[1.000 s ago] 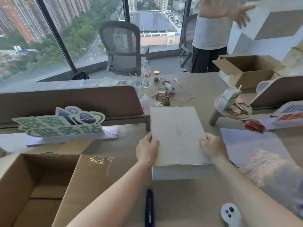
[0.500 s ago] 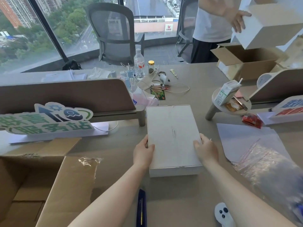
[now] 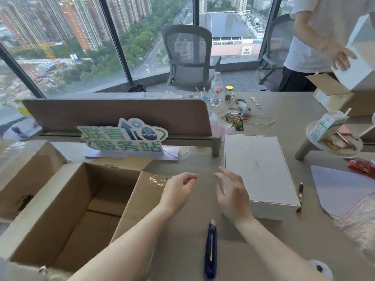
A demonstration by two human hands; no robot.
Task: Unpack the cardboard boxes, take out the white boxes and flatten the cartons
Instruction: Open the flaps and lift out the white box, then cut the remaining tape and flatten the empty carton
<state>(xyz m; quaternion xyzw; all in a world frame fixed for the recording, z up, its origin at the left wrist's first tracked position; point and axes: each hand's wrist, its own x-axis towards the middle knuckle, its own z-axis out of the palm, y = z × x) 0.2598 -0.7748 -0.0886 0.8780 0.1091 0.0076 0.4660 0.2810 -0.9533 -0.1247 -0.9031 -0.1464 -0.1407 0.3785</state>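
Note:
A flat white box (image 3: pixel 261 169) lies on the desk right of centre, nobody holding it. My right hand (image 3: pixel 232 192) hovers just left of its near corner with fingers spread and empty. My left hand (image 3: pixel 178 189) floats beside it over the desk, fingers loosely bent, holding nothing. An open, empty cardboard carton (image 3: pixel 67 216) stands at the lower left with its flaps up. Beyond it to the left sits another carton (image 3: pixel 24 171). Across the desk a person holds a second white box (image 3: pixel 357 65) above an open carton (image 3: pixel 334 94).
A blue utility knife (image 3: pixel 211 252) lies near the front edge. A pen (image 3: pixel 300 191) lies beside the white box. Bubble wrap (image 3: pixel 357 216) and a white sheet cover the right. A green sign (image 3: pixel 123 136), a desk divider, a bottle, cables and a small stand with a milk carton (image 3: pixel 326 126) crowd the back.
Both my hands have let go of the white box and drawn left, off its sides. The view has swung left, showing more of the open carton. The person across the desk has lowered their white box.

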